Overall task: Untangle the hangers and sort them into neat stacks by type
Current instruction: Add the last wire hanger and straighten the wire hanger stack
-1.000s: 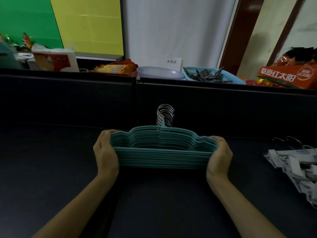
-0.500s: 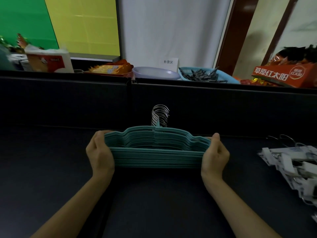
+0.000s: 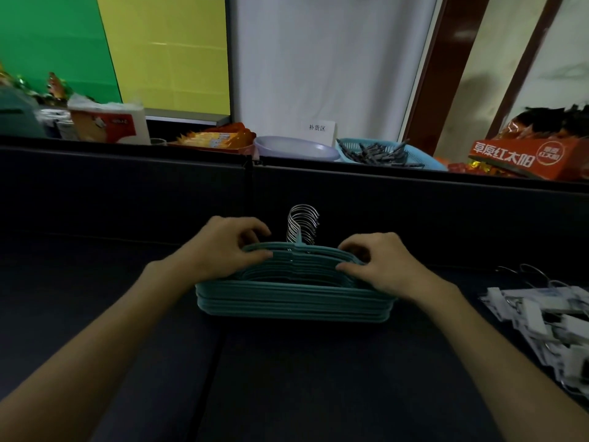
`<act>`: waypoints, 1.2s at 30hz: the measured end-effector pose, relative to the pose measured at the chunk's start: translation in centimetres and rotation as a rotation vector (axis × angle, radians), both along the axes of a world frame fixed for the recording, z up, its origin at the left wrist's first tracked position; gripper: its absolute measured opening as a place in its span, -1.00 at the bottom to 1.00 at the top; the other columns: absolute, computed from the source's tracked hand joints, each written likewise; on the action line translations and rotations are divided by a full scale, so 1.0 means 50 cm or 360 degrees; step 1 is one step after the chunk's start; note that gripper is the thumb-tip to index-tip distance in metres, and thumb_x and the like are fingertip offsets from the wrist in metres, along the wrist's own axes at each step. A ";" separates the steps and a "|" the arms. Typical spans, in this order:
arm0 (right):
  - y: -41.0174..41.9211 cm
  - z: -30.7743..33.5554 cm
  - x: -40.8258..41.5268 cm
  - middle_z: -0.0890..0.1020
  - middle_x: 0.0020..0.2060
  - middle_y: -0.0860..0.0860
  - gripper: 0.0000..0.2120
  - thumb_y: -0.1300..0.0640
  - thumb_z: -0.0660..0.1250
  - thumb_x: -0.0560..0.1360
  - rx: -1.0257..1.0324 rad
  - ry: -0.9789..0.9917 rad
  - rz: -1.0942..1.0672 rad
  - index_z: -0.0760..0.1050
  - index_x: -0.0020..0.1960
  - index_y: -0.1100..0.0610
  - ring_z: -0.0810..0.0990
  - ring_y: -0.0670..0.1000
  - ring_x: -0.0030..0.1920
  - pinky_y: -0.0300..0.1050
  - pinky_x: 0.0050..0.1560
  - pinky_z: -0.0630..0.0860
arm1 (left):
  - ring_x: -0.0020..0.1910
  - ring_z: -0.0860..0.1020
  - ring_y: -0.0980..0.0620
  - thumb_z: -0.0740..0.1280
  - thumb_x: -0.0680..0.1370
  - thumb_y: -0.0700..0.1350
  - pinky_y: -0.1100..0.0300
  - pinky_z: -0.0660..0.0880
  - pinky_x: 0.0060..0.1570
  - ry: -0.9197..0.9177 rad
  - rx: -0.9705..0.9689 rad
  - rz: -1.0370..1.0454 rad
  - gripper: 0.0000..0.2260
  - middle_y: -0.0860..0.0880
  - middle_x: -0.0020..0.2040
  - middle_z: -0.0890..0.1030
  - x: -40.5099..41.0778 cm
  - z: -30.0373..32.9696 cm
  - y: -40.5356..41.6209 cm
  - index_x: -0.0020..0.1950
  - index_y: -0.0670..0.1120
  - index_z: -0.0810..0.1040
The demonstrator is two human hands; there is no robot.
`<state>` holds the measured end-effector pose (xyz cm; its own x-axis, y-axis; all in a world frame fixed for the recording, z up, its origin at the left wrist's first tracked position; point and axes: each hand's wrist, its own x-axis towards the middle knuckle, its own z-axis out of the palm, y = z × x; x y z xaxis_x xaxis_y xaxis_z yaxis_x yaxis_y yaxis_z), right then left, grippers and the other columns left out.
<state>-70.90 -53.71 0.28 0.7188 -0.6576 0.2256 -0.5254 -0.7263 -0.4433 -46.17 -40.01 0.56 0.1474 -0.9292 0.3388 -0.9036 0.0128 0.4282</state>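
Dark matte table [image 3: 287,378] | both hands pinch arched teal hangers [image 3: 293,301]

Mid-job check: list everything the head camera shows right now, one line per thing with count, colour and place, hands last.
teal hangers: one stack, count unclear, teal with silver hooks, centre of the dark table
white clip hangers: one pile, count unclear, white with metal hooks, right edge of the table
dark table: one, dark, foreground
blue basket: one, light blue, holds grey clips, ledge behind the partition
lilac bowl: one, pale purple, ledge, left of the basket
orange snack box: one, orange-red, ledge far right
tissue pack: one, white and red, ledge left
left hand: one, fingers curled on the stack's upper left shoulder
right hand: one, fingers curled on its upper right shoulder
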 end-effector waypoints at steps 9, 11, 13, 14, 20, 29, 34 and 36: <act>-0.016 0.008 0.023 0.60 -0.17 -0.05 -0.84 0.03 0.43 0.46 -0.0242 0.0224 0.0015 0.62 0.00 0.06 0.59 -0.04 -0.13 -0.09 -0.03 0.58 | -0.14 0.59 0.17 0.47 0.44 -0.02 0.12 0.57 0.01 -0.0156 0.0087 -0.0054 -0.83 0.07 -0.12 0.67 0.004 0.002 -0.032 0.00 -0.03 0.68; -0.017 0.010 0.026 0.60 -0.17 -0.04 -0.86 0.03 0.44 0.46 -0.0235 0.0218 0.0004 0.63 -0.02 0.06 0.59 -0.03 -0.14 -0.08 -0.05 0.58 | -0.15 0.59 0.17 0.47 0.43 0.01 0.09 0.58 -0.02 -0.0134 0.0107 -0.0015 -0.84 0.09 -0.13 0.67 0.004 0.006 -0.035 -0.02 0.01 0.69; -0.017 0.010 0.027 0.59 -0.18 -0.04 -0.87 0.04 0.43 0.47 -0.0261 0.0226 0.0003 0.63 -0.03 0.06 0.59 -0.02 -0.14 -0.07 -0.06 0.57 | -0.16 0.58 0.15 0.47 0.44 0.03 0.05 0.58 -0.05 -0.0164 0.0132 0.0017 -0.85 0.11 -0.14 0.66 0.003 0.008 -0.040 -0.03 0.04 0.69; -0.017 0.008 0.028 0.58 -0.18 -0.05 -0.87 0.04 0.42 0.47 -0.0283 0.0234 0.0003 0.63 -0.02 0.06 0.58 -0.02 -0.14 -0.07 -0.06 0.56 | -0.16 0.58 0.15 0.46 0.45 0.04 0.04 0.58 -0.05 -0.0179 0.0154 0.0025 -0.86 0.11 -0.15 0.66 0.003 0.008 -0.042 -0.03 0.05 0.68; -0.028 0.006 0.032 0.58 -0.17 -0.08 -0.84 0.02 0.42 0.47 -0.0226 0.0212 -0.0006 0.64 0.01 0.04 0.59 -0.02 -0.11 -0.10 -0.04 0.55 | -0.12 0.58 0.17 0.46 0.45 0.01 0.10 0.56 0.01 -0.0080 0.0219 -0.0013 -0.85 0.09 -0.11 0.66 0.011 0.012 -0.050 -0.01 0.02 0.68; -0.020 -0.024 -0.007 0.61 -0.16 -0.10 -0.87 -0.03 0.44 0.44 0.0082 -0.0079 0.0034 0.56 -0.04 -0.08 0.58 -0.14 -0.13 -0.18 -0.08 0.55 | -0.11 0.58 0.14 0.39 0.44 0.17 0.05 0.56 0.01 -0.0081 0.0211 -0.0019 -0.74 0.10 -0.08 0.65 0.028 -0.013 -0.028 0.01 0.05 0.65; -0.012 -0.037 -0.053 0.63 -0.12 -0.18 -0.83 -0.08 0.42 0.43 0.0179 -0.0305 -0.0034 0.58 0.00 -0.09 0.58 -0.25 -0.06 -0.35 -0.02 0.49 | -0.12 0.57 0.21 0.27 0.32 0.36 0.22 0.53 -0.08 0.0078 0.0244 0.0064 -0.56 0.17 -0.12 0.62 0.043 -0.009 0.011 -0.01 0.11 0.63; -0.002 -0.054 -0.064 0.65 -0.14 -0.17 -0.89 -0.08 0.37 0.47 0.0253 -0.0540 -0.0070 0.59 -0.05 -0.09 0.60 -0.25 -0.08 -0.37 -0.07 0.49 | -0.10 0.58 0.21 0.25 0.38 0.30 0.28 0.48 -0.12 0.0450 0.0079 0.0117 -0.62 0.15 -0.11 0.64 0.038 -0.020 0.039 -0.04 0.10 0.65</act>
<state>-74.10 -53.81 -2.44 0.5909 -0.7323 0.3386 -0.3584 -0.6142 -0.7030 -44.28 -38.08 -0.44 0.2967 -0.9271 0.2291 -0.7461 -0.0753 0.6615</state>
